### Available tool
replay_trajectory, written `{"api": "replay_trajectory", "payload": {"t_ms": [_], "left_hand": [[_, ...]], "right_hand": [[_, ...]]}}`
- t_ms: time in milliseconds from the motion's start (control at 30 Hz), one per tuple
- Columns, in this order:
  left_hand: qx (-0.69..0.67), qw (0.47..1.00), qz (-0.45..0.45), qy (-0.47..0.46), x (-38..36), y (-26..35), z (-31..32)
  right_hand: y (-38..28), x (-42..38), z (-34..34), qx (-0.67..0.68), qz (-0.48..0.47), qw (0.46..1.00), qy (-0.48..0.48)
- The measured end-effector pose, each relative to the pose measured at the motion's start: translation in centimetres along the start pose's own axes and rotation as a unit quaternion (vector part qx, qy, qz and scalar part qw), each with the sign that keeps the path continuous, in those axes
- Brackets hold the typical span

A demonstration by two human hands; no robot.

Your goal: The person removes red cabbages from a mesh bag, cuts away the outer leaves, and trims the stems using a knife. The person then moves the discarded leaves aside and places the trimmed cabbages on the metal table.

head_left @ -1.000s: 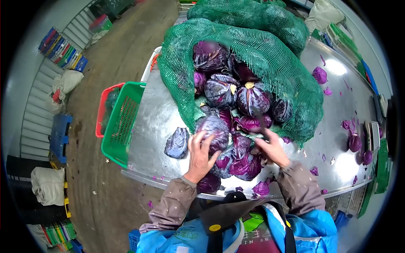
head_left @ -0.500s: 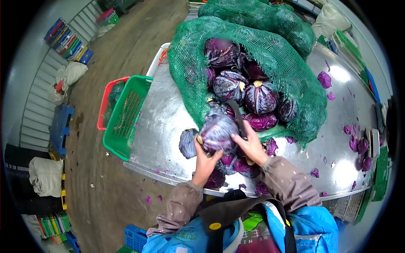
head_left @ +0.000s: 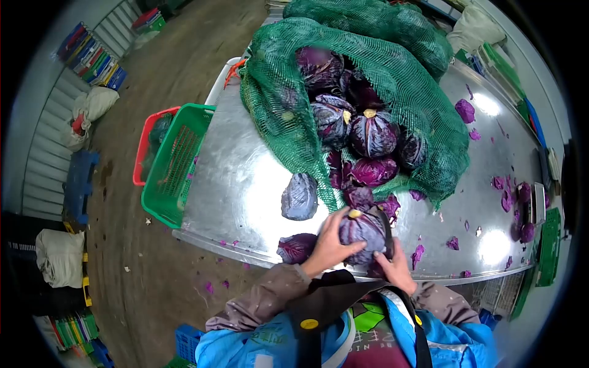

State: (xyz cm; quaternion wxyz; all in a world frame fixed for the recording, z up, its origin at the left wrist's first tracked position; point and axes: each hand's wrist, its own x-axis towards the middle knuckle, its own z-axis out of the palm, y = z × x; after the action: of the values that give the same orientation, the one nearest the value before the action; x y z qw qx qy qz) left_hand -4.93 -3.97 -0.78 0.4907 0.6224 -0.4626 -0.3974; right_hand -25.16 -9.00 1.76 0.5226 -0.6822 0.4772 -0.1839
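A red cabbage [head_left: 361, 230] with its pale stem end facing up is in front of me, low over the near edge of the metal table. My left hand [head_left: 333, 248] grips it from the left, thumb across its front. In my right hand [head_left: 397, 268] is a knife [head_left: 387, 232], its dark blade standing along the cabbage's right side; the handle is mostly hidden. My right thumb touches the cabbage. Loose leaves lie around and behind it. Left of my hands are a dark purple cabbage [head_left: 297, 248] and a greyish cabbage leaf or head [head_left: 300, 197].
An open green mesh sack [head_left: 423, 116] holding several red cabbages [head_left: 374, 134] lies on the metal table [head_left: 221, 178], with another sack [head_left: 374, 27] behind. Green [head_left: 178, 165] and red crates [head_left: 142, 147] stand left of the table. Purple leaf scraps [head_left: 465, 111] litter the right side.
Both hands have moved right and toward me with the cabbage, whose stem end now faces up. The knife has come down beside it. The view has shifted slightly.
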Motion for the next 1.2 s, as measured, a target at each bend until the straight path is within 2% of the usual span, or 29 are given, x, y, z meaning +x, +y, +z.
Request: {"api": "replay_trajectory", "payload": {"t_ms": [67, 200, 267, 333, 367, 400, 467, 500, 533, 600, 667, 733, 933, 1000, 1200], "left_hand": [[0.007, 0.998, -0.036, 0.045, 0.3, 0.7, -2.5], [0.22, 0.97, 0.012, 0.106, 1.4, 1.6, -8.1], [0.236, 0.966, 0.012, 0.102, 1.6, 2.3, -9.5], [0.206, 0.973, -0.016, 0.101, 1.5, 2.0, -9.7], [0.222, 0.968, -0.002, 0.118, 1.1, 1.5, -9.5], [0.237, 0.962, 0.011, 0.135, 0.8, 1.1, -9.2], [0.245, 0.96, 0.013, 0.136, 0.6, 0.8, -8.7], [0.259, 0.955, 0.01, 0.143, 0.5, 1.0, -8.4], [0.273, 0.95, 0.008, 0.15, 0.6, 1.2, -8.2], [0.259, 0.955, 0.013, 0.141, 0.8, 1.5, -7.8], [0.261, 0.952, 0.029, 0.158, 1.1, 1.5, -7.5], [0.264, 0.951, 0.027, 0.159, 1.4, 1.6, -7.2], [0.284, 0.945, 0.02, 0.162, 3.1, 1.1, -7.8], [0.262, 0.954, -0.019, 0.142, 3.7, 1.3, -7.8], [0.272, 0.952, -0.051, 0.131, 4.8, 0.5, -7.2]], "right_hand": [[-2.5, 2.2, 1.5, 0.103, 0.111, 0.985, -0.083], [-3.1, 5.4, 6.6, 0.283, 0.181, 0.916, -0.22], [-3.0, 6.5, 6.9, 0.294, 0.197, 0.9, -0.253], [-3.4, 6.7, 5.8, 0.168, 0.16, 0.939, -0.256], [-3.5, 6.4, 5.1, 0.16, 0.12, 0.961, -0.193], [-3.1, 6.1, 4.4, 0.059, -0.007, 0.992, -0.112], [-3.6, 6.1, 2.1, -0.114, -0.044, 0.987, -0.101], [-4.1, 6.0, 1.5, -0.173, -0.184, 0.966, -0.058], [-4.8, 6.0, 1.2, -0.173, -0.181, 0.967, -0.054], [-6.5, 6.1, 1.0, -0.216, -0.313, 0.917, -0.119], [-7.1, 6.3, 1.3, -0.244, -0.301, 0.915, -0.113], [-7.1, 7.0, 1.4, -0.381, -0.269, 0.871, -0.151], [-4.7, 10.4, 3.2, -0.425, -0.301, 0.847, -0.111], [-3.9, 11.8, 3.6, -0.449, -0.346, 0.82, -0.078], [-5.4, 14.2, 3.8, -0.464, -0.212, 0.839, -0.189]]}}
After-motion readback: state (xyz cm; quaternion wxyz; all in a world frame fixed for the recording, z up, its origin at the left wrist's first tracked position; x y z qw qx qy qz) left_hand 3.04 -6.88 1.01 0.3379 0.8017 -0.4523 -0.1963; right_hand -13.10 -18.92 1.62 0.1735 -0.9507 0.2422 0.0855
